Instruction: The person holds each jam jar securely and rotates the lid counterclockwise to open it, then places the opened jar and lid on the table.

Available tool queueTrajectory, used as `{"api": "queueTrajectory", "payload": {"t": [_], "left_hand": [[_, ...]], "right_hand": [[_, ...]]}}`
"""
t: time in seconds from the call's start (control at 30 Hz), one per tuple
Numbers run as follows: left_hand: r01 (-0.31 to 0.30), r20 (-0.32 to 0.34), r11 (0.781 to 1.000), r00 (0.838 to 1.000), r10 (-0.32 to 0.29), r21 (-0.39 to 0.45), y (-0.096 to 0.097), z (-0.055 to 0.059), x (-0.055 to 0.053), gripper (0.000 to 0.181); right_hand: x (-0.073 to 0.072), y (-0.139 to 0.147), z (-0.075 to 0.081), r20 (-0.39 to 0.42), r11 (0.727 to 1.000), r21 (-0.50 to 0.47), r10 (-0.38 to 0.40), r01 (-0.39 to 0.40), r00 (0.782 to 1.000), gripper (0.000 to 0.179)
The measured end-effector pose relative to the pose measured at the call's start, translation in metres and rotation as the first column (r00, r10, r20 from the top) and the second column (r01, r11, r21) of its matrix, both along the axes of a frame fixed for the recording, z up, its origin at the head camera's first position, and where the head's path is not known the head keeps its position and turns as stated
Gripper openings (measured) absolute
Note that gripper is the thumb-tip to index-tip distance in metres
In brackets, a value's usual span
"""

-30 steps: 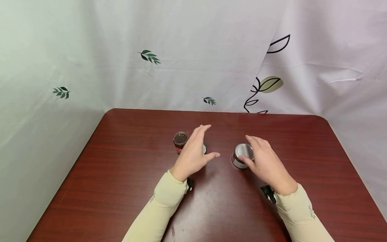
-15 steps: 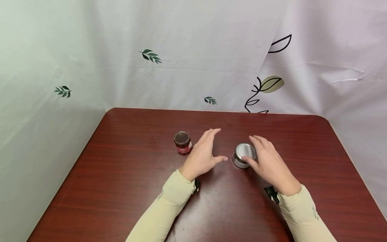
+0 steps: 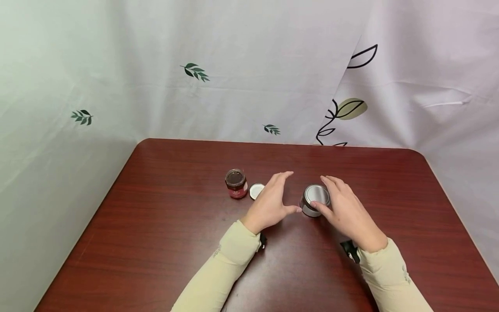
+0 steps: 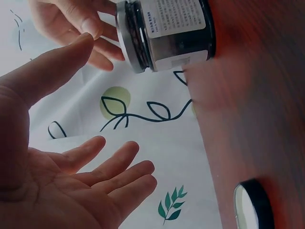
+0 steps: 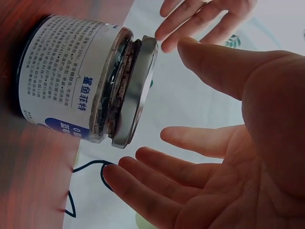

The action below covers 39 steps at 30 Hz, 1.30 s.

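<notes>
A glass jar (image 3: 310, 211) with a silver metal lid (image 5: 137, 95) stands upright on the table, right of its middle. Its white label (image 5: 59, 67) bears dark printed text. My right hand (image 3: 345, 210) hovers at the jar's right side, thumb and fingers spread about the lid; the right wrist view shows a gap between them. My left hand (image 3: 269, 204) is in the air just left of the jar, fingers extended and thumb apart, holding nothing. Behind it a loose lid (image 3: 256, 190), pale inside up, lies partly covered by that hand.
Left of the loose lid stands a second jar (image 3: 236, 191) with a red label, dark inside and with no lid on it. The reddish-brown wooden table (image 3: 156, 225) ends at a white curtain (image 3: 234, 99) with leaf prints, behind and at both sides.
My left hand has moved right, away from the red-labelled jar and towards the silver-lidded one, uncovering part of the loose lid. My right hand has barely shifted.
</notes>
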State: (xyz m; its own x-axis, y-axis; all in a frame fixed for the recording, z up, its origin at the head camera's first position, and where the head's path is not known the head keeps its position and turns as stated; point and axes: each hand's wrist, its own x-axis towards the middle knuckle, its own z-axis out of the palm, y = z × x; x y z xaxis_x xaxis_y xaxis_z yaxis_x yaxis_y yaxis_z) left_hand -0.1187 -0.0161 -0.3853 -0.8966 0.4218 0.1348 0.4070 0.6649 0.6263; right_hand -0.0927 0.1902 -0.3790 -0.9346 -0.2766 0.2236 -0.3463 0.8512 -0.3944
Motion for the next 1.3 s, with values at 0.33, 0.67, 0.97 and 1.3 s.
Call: {"api": "queueTrajectory", "payload": {"t": [0.33,0.67,0.97,1.3], "left_hand": [[0.012,0.022,1.0,1.0,-0.012,-0.016,0.009,-0.006,-0.002,0.09],[0.016,0.076,0.998,0.997,-0.012,-0.061,0.018,-0.014,-0.005,0.092],[0.022,0.14,0.996,0.99,-0.009,-0.087,0.025,-0.021,-0.004,0.09],[0.028,0.147,0.992,0.989,-0.01,-0.124,0.032,-0.024,-0.006,0.088]], "right_hand": [[-0.002,0.0,0.0,0.035,1.0,0.006,0.011,-0.011,0.999,0.069],[-0.005,0.0,-0.001,0.073,1.0,0.022,0.019,-0.021,0.997,0.071],[-0.007,-0.001,-0.005,0.054,0.999,0.016,0.041,-0.042,0.998,0.071],[-0.006,0.001,-0.005,0.062,0.999,0.01,0.049,-0.049,0.997,0.07]]}}
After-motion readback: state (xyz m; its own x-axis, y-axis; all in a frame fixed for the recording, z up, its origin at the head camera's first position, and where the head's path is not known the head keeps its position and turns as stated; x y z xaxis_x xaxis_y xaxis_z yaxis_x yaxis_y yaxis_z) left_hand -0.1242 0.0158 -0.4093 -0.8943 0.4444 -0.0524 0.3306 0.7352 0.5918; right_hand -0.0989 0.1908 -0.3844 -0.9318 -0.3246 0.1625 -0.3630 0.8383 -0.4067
